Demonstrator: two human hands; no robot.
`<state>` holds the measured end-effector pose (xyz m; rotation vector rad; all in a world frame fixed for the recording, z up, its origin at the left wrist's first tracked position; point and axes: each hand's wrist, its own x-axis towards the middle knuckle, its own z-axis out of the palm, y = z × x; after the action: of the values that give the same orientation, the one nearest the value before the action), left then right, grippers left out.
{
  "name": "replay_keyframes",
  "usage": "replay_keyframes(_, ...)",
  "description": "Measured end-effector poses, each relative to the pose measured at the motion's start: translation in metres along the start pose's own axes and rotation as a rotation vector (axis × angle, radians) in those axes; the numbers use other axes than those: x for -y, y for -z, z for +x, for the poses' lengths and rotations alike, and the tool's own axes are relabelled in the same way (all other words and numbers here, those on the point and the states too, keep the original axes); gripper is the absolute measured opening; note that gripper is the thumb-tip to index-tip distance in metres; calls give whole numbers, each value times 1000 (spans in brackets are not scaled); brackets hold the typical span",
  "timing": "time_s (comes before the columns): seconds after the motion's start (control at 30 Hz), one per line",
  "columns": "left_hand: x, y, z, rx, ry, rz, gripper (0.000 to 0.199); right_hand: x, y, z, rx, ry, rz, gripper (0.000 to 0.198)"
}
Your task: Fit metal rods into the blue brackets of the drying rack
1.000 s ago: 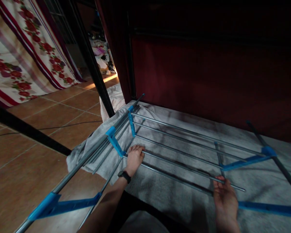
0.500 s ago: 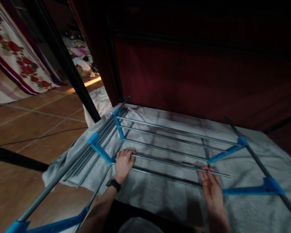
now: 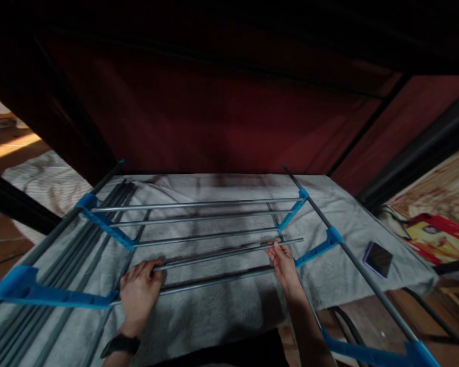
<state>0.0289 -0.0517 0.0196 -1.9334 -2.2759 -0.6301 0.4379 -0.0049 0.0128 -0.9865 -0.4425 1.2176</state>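
A loose grey metal tube (image 3: 214, 256) lies across the front of a half-assembled rack, its right end sticking out past my fingers. My left hand (image 3: 141, 288), with a dark band on the wrist, is wrapped around the tube's left end beside a blue plastic bracket (image 3: 61, 293). Thumb and fingers of my right hand (image 3: 283, 261) pinch the same tube close to its right end, near the right-hand blue bracket (image 3: 317, 250). Several crossbars, such as the rear bar (image 3: 199, 204), span the two sides behind it. A lower bar (image 3: 218, 280) runs in front of the held tube.
Several loose tubes (image 3: 71, 262) lie along the left on a grey blanket (image 3: 222, 316). A phone (image 3: 378, 259) rests at the right. Beyond it is a red and yellow package (image 3: 439, 239). A dark red panel (image 3: 214, 122) stands behind the rack.
My view has swung to the right, bringing the phone and package into sight and losing the floral curtain. Both hands still hold the tube, whose right end now appears higher than its left.
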Motion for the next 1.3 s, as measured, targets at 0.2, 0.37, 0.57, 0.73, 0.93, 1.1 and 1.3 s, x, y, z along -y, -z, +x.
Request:
replay_keyframes(0.2, 0, -2, 0, -6, -13, 23, 31, -1, -4, 1, -32, 19, -4, 32)
replay_keyframes(0.37, -2, -1, 0, 0, -13, 36, 32, -1, -4, 0, 4, 25, -6, 31)
replay_keyframes(0.57, -4, 2, 2, 36, 0, 53, 30, -3, -1, 2, 12, 20, 14, 29)
replay_keyframes(0.73, -3, 2, 1, 51, 3, 62, 30, -5, 3, 4, 29, 27, 31, 28)
replay_keyframes(0.93, 0, -1, 1, 53, 3, 64, 31, -6, 4, 4, -30, 16, -22, 27)
replay_keyframes(1.1, 0, -3, 0, 71, 15, 62, 27, -7, 7, 6, -22, 5, -54, 23)
replay_keyframes(1.3, -8, 3, -1, 85, 45, 46, 25, -7, 14, 10, 7, -33, -57, 27)
